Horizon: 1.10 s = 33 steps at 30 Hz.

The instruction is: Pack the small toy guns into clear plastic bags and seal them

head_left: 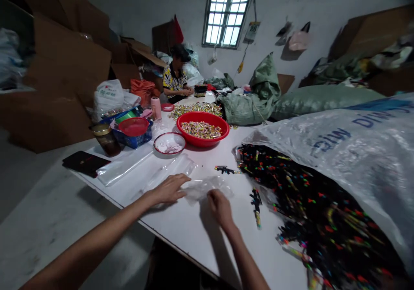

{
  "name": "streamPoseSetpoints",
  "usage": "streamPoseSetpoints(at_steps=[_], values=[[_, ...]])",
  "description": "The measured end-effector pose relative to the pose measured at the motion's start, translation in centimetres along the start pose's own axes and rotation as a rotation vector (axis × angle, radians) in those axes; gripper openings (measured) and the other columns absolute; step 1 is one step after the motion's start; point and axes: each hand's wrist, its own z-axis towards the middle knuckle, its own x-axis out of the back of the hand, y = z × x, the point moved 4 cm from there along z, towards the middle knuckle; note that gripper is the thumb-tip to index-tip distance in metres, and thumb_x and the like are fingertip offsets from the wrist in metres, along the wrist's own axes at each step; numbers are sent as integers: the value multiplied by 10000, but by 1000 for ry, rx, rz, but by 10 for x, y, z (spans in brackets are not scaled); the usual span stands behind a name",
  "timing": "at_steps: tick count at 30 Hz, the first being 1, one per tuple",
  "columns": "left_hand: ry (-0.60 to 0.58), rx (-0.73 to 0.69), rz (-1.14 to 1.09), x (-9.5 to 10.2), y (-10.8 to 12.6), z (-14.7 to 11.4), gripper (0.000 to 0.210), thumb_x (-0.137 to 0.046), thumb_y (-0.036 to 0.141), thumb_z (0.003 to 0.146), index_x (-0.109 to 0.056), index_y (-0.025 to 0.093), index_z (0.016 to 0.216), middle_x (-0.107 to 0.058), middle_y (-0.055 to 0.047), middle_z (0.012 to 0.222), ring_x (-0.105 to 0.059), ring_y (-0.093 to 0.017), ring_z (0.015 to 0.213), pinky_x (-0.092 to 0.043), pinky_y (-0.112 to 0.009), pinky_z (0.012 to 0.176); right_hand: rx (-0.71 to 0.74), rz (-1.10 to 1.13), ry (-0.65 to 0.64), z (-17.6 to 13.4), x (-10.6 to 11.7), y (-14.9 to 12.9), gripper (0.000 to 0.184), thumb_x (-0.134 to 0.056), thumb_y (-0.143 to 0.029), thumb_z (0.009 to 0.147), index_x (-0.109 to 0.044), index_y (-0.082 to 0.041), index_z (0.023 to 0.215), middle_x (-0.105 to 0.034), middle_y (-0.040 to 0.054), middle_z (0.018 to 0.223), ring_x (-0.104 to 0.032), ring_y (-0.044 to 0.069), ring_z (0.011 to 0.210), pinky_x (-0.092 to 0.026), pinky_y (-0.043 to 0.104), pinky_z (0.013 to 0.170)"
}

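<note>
A small clear plastic bag (207, 186) lies crumpled on the white table (194, 225) in front of me. My left hand (170, 188) rests flat on the bag's left end, fingers spread. My right hand (220, 207) pinches the bag's right side with curled fingers. To the right, a big pile of small black toys with coloured parts (310, 208) spills out of a large white sack (349, 147). Two loose black toys (256, 203) lie close to my right hand and another (224, 169) a little farther off.
A red bowl of coloured pieces (202, 129), a small white dish (169, 143), a blue basket with a red lid (133, 133), a jar (106, 138) and flat clear bags (126, 165) stand beyond. A seated person (176, 79) works at the far end. Green sacks (291, 100) and cardboard line the walls.
</note>
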Motion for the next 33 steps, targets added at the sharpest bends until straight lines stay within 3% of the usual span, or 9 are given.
streamPoseSetpoints(at_steps=[3, 5, 8, 11, 17, 23, 26, 30, 33], values=[[-66, 115, 168, -37, -5, -1, 466, -598, 197, 776, -518, 134, 1231, -454, -156, 1370, -392, -299, 1275, -339, -443, 1016, -200, 329, 117, 4, 59, 22, 247, -527, -413, 800, -574, -172, 772, -596, 31, 699, -550, 170, 669, -455, 285, 609], [-8, 239, 271, -49, -15, 3, 427, -572, 142, 772, -536, 113, 1196, -484, -177, 1322, -431, -324, 1222, -368, -455, 957, -255, 465, 280, 5, 83, 24, 287, -578, -460, 762, -574, -174, 776, -600, 25, 706, -562, 167, 677, -473, 269, 574], [103, 347, 309, -51, -26, 11, 328, -414, 78, 839, -571, 75, 1128, -582, -182, 1130, -519, -318, 1085, -383, -440, 879, -257, 566, 414, 5, 85, 11, 299, -623, -469, 729, -584, -178, 785, -608, 23, 738, -591, 171, 710, -489, 262, 559], [104, 368, 270, -43, -34, 12, 303, -347, 83, 867, -643, 92, 931, -634, -172, 998, -573, -308, 994, -368, -438, 869, -298, 754, 317, 3, 66, -3, 294, -680, -447, 689, -605, -178, 779, -617, 28, 778, -614, 190, 776, -493, 259, 564], [151, 514, 14, -10, -77, -1, 214, -486, 294, 829, -659, 177, 781, -699, -72, 837, -632, -226, 803, -388, -283, 642, -411, 1181, 269, -17, 68, 0, 332, -781, -396, 613, -664, -212, 863, -630, 63, 1120, -559, 237, 1053, -509, 319, 732], [382, 477, -416, 39, -110, -12, 228, -598, 407, 629, -617, 180, 621, -607, 4, 600, -541, -157, 627, -363, -242, 591, -467, 1188, 184, -32, 62, 4, 401, -805, -429, 584, -698, -215, 907, -649, 73, 1117, -539, 260, 1089, -474, 386, 853], [479, 465, -513, 67, -109, -16, 298, -611, 463, 587, -596, 169, 633, -586, 10, 608, -510, -132, 598, -370, -232, 579, -503, 1131, 177, -38, 47, 10, 367, -814, -439, 568, -709, -193, 820, -672, 57, 1009, -563, 226, 999, -469, 329, 824], [617, 446, -696, 106, -98, -19, 373, -739, 457, 473, -573, 149, 603, -596, -6, 607, -494, -113, 567, -362, -223, 557, -547, 1138, 206, -46, 35, 22, 405, -820, -433, 560, -718, -188, 866, -682, 36, 939, -587, 188, 925, -470, 279, 804], [660, 392, -748, 142, -89, -20, 400, -765, 456, 493, -550, 151, 638, -629, -26, 619, -525, -118, 560, -362, -213, 536, -568, 1187, 221, -49, 34, 28, 377, -822, -410, 568, -715, -181, 848, -692, 36, 933, -607, 179, 911, -481, 271, 811]])
